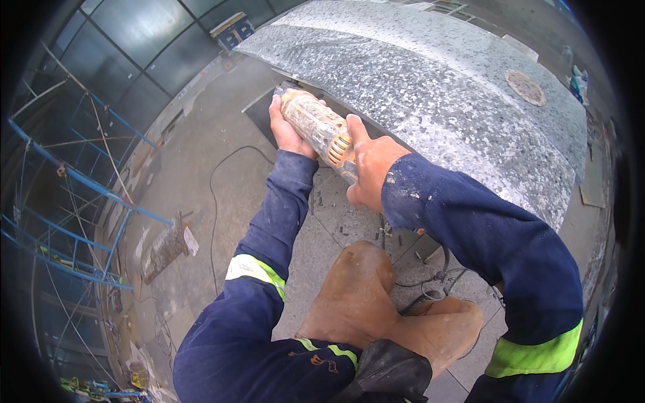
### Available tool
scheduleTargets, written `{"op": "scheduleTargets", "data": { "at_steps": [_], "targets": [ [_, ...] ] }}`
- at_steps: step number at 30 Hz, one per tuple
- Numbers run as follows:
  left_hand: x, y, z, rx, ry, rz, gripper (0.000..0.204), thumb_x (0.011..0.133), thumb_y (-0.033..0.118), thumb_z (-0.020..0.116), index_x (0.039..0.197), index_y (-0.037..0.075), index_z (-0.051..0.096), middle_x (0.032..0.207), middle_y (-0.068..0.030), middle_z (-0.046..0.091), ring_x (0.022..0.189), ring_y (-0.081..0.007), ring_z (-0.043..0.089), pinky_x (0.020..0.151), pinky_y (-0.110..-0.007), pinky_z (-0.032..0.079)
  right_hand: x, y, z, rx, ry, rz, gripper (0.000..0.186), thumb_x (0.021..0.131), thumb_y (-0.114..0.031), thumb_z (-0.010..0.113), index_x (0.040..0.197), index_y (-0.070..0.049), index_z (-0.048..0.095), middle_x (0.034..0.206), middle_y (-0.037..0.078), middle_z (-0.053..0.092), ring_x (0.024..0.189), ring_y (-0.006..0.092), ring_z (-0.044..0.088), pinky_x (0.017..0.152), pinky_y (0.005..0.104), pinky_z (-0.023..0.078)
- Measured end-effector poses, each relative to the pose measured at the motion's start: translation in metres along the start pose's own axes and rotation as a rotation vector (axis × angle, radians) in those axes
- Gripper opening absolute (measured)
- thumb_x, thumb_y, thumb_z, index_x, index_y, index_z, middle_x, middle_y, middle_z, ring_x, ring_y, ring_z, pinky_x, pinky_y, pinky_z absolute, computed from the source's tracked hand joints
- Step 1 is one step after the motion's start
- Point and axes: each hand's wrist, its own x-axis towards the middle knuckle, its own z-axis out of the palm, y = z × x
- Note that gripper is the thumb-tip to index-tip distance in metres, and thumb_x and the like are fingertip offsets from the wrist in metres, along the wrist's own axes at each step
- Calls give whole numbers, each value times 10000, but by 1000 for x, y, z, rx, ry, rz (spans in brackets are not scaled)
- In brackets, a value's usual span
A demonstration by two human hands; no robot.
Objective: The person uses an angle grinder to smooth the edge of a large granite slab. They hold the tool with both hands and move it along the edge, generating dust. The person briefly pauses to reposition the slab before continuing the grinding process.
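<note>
An angle grinder (314, 122), with a worn, dusty body and orange vents, lies slantwise across both my hands. Near its head, my left hand (290, 131) cups it from below and the left side. My right hand (375, 164) wraps round its rear end, the thumb resting by the vents. The grinder's dark head reaches the near edge of a large speckled grey stone slab (396, 77), which is coated in pale dust. Whether the disc touches the stone cannot be made out.
Blue scaffolding (87, 188) stands at the left. A black cable (213, 201) curves over the floor, and more cable (440, 275) coils by my knee. Small dark pieces (342, 230) litter the paving under the slab. A round disc-shaped piece (525, 88) lies on the slab.
</note>
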Motion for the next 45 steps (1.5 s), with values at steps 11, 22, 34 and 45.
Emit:
{"op": "scheduleTargets", "data": {
  "at_steps": [11, 22, 34, 45],
  "targets": [
    [-16, -4, 4, 12, -47, 29, 584, 951, 630, 419, 1094, 92, 595, 946, -211, 648, 841, -367, 649, 748, -494, 564, -22, 7, 3, 90, -15, 5, 1036, 763, -143, 772, 1520, 90, 106, 904, 307, 694, 906, 413, 705, 821, 427, 581],
    [-41, -14, 22, 36, -9, 16, 675, 948, 648, 385, 1064, 20, 601, 942, -197, 660, 824, -354, 658, 738, -484, 571, -50, 14, 1, 108, -14, -23, 1016, 759, -109, 736, 1512, 116, 92, 833, 298, 683, 819, 411, 703, 756, 445, 577],
    [-76, -20, 46, 1, -61, -44, 669, 955, 636, 384, 1061, 12, 603, 938, -190, 663, 825, -352, 661, 742, -480, 571, -83, 24, 2, 176, -3, -82, 991, 725, -37, 671, 1491, 164, 74, 789, 309, 658, 776, 439, 683, 723, 455, 559],
    [-59, -20, 34, -8, -65, -21, 666, 950, 635, 397, 1050, 11, 608, 929, -189, 662, 829, -351, 658, 744, -479, 571, -69, 19, 1, 143, 11, -59, 997, 728, -67, 698, 1495, 147, 98, 774, 311, 657, 784, 441, 685, 736, 453, 564]
  ]
}}
